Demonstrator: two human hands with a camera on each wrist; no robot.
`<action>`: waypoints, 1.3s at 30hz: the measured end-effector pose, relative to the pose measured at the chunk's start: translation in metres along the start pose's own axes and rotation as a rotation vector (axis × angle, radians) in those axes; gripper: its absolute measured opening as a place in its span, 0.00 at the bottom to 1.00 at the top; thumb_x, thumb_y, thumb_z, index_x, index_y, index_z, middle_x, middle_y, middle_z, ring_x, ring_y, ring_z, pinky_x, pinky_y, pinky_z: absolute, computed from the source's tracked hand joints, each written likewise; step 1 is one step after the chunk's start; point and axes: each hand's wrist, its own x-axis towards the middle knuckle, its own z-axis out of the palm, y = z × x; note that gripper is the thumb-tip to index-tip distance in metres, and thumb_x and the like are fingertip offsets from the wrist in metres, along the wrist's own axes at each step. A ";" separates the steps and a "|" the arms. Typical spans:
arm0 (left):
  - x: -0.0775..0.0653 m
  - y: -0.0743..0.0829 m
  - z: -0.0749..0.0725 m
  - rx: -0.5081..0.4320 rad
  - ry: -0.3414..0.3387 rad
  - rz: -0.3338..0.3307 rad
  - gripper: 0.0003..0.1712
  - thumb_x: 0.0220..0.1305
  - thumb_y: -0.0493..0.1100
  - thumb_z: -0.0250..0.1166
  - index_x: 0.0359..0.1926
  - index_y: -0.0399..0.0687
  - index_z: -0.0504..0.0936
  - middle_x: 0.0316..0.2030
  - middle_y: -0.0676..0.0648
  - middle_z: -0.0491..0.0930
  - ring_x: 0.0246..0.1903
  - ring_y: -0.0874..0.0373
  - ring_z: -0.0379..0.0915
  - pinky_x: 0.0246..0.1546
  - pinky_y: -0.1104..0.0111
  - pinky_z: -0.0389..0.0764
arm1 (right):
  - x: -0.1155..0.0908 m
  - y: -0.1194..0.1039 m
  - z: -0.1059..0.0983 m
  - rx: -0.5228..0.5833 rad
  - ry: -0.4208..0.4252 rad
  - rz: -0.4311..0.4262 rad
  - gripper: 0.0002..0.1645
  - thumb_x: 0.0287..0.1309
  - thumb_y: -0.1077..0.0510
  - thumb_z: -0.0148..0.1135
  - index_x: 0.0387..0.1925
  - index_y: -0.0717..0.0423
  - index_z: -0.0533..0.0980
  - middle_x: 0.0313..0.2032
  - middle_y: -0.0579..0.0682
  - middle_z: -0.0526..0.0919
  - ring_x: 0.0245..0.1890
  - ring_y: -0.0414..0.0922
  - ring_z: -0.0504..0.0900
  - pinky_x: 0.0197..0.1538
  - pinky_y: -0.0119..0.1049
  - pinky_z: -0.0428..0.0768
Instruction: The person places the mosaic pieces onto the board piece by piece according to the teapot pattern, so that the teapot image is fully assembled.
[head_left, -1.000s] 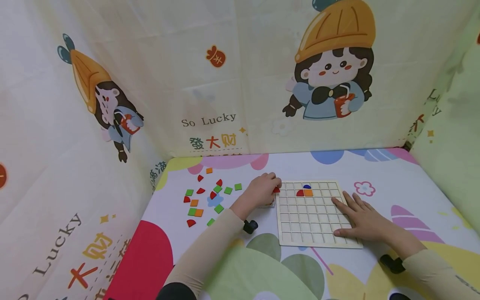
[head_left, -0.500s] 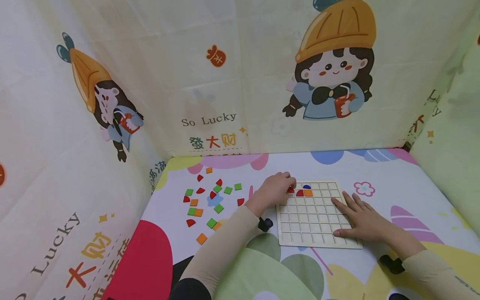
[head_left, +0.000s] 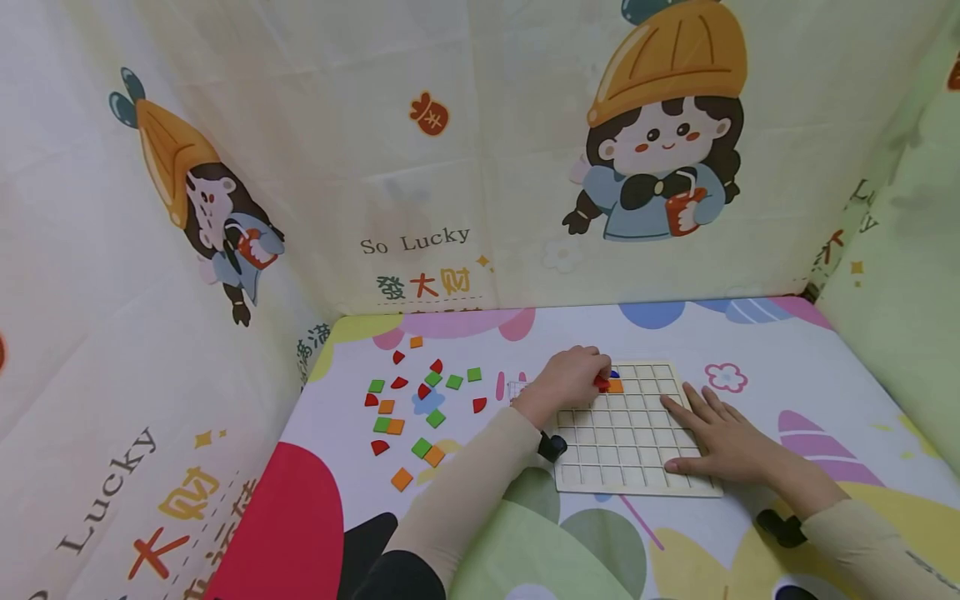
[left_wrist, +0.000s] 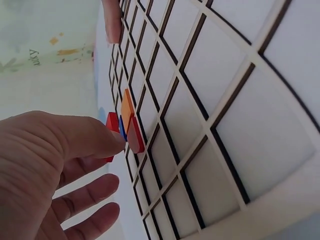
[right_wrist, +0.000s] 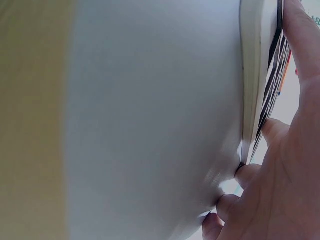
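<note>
My left hand (head_left: pixel 572 379) pinches a red quarter-round tile (left_wrist: pixel 112 121) between thumb and fingertips, over the upper part of a pale wooden grid board (head_left: pixel 622 454). Right by those fingertips, an orange square tile (left_wrist: pixel 127 107), a blue rounded tile (left_wrist: pixel 121 128) and another red tile (left_wrist: pixel 135 136) lie on the grid. In the head view the fingers partly cover this group, with the orange tile (head_left: pixel 615 386) showing at their right. My right hand (head_left: pixel 712 437) rests with spread fingers on the board's right edge; the right wrist view shows its fingers (right_wrist: pixel 247 175) along that side.
Loose tiles lie scattered on the patterned tablecloth left of the board, among them green squares (head_left: pixel 436 418), orange squares (head_left: pixel 401 479) and red quarter-rounds (head_left: pixel 380 447). A small clear item (head_left: pixel 517 389) sits partly behind the left wrist. Printed cloth walls (head_left: pixel 525 167) enclose the table.
My left hand has moved right with the red tile, from the board's left edge to the orange and blue tiles. The right hand has stayed at the board's right edge.
</note>
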 end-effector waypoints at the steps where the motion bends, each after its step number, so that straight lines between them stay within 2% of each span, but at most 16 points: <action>1: 0.001 0.001 0.000 0.003 0.000 0.002 0.09 0.67 0.44 0.68 0.46 0.60 0.80 0.39 0.59 0.74 0.39 0.62 0.68 0.37 0.73 0.71 | 0.000 0.000 0.000 -0.002 0.001 -0.002 0.64 0.52 0.23 0.67 0.81 0.46 0.54 0.78 0.73 0.48 0.76 0.78 0.44 0.70 0.77 0.48; 15: 0.018 0.021 0.008 0.060 -0.005 0.055 0.06 0.70 0.44 0.64 0.44 0.63 0.80 0.38 0.62 0.73 0.37 0.63 0.67 0.36 0.72 0.69 | -0.001 0.005 0.006 -0.007 0.007 -0.004 0.64 0.53 0.23 0.67 0.81 0.45 0.54 0.78 0.72 0.48 0.76 0.78 0.44 0.70 0.76 0.48; 24: 0.024 0.029 0.013 0.132 0.038 0.060 0.05 0.70 0.44 0.64 0.42 0.65 0.81 0.37 0.63 0.76 0.36 0.63 0.66 0.38 0.71 0.71 | -0.001 0.005 0.006 -0.018 0.010 -0.001 0.64 0.51 0.22 0.66 0.81 0.45 0.55 0.78 0.72 0.49 0.76 0.77 0.44 0.70 0.76 0.48; 31: 0.023 0.032 0.014 0.158 0.063 0.048 0.11 0.74 0.47 0.62 0.47 0.73 0.87 0.44 0.67 0.83 0.41 0.64 0.71 0.45 0.69 0.71 | -0.001 0.005 0.005 -0.014 0.004 -0.001 0.64 0.52 0.22 0.66 0.81 0.45 0.55 0.79 0.72 0.49 0.76 0.77 0.44 0.70 0.76 0.48; 39: 0.017 0.032 0.012 0.177 0.056 0.065 0.15 0.77 0.50 0.59 0.51 0.79 0.88 0.51 0.72 0.85 0.46 0.65 0.74 0.44 0.72 0.70 | -0.001 0.002 0.004 -0.007 -0.001 0.001 0.64 0.51 0.23 0.67 0.81 0.45 0.54 0.78 0.72 0.48 0.76 0.77 0.44 0.70 0.76 0.48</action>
